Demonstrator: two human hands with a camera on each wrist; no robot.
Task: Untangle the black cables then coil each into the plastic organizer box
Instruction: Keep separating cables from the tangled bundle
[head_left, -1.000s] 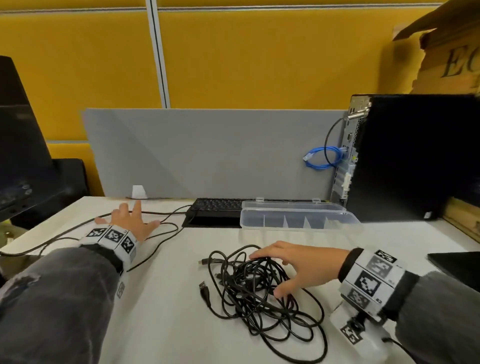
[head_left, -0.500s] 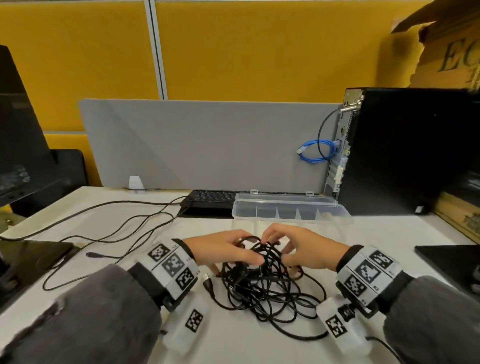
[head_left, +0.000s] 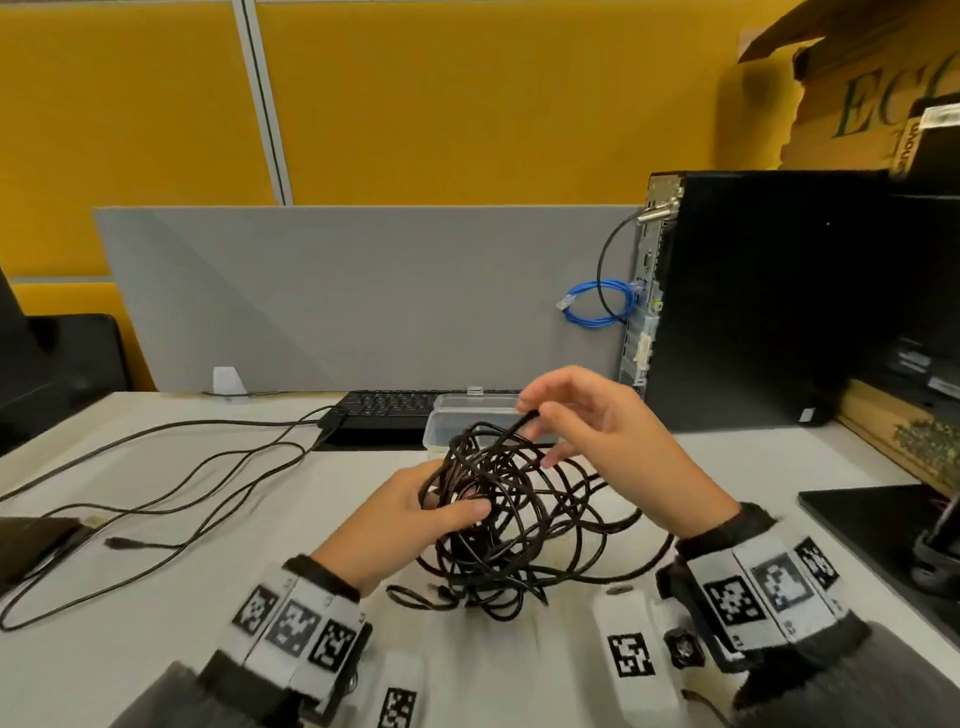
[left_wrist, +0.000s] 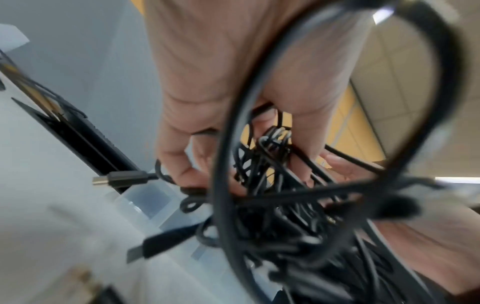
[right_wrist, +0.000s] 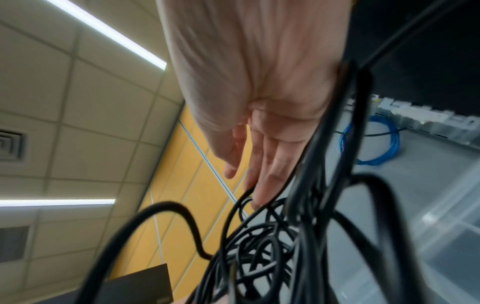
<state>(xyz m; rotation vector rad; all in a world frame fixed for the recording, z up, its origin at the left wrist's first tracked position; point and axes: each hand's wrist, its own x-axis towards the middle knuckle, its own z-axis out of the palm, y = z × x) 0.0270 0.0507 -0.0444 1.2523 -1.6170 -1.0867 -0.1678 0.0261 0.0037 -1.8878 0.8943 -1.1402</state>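
Note:
A tangled ball of black cables (head_left: 519, 519) hangs just above the white table, its lowest loops touching the top. My left hand (head_left: 457, 506) grips the left side of the ball, thumb over the strands, fingers behind them. My right hand (head_left: 535, 415) is higher and pinches one strand at the top of the ball. In the left wrist view my left hand (left_wrist: 233, 164) curls round the cables (left_wrist: 285, 216), and a plug (left_wrist: 119, 180) sticks out to the left. The right wrist view shows my right hand (right_wrist: 249, 181) over the cables (right_wrist: 259, 257). The clear organizer box (head_left: 467, 410) sits behind the ball, partly hidden.
A black keyboard (head_left: 384, 410) lies left of the box against the grey divider (head_left: 337, 296). A black PC tower (head_left: 779, 301) with a blue cable (head_left: 597, 306) stands at the back right. Other cables (head_left: 182, 467) trail over the table's left. A dark device (head_left: 883, 530) lies at the right.
The left hand came over from the far left. Both hands took hold of the tangle and lifted it off the table, the right hand rising higher with a strand.

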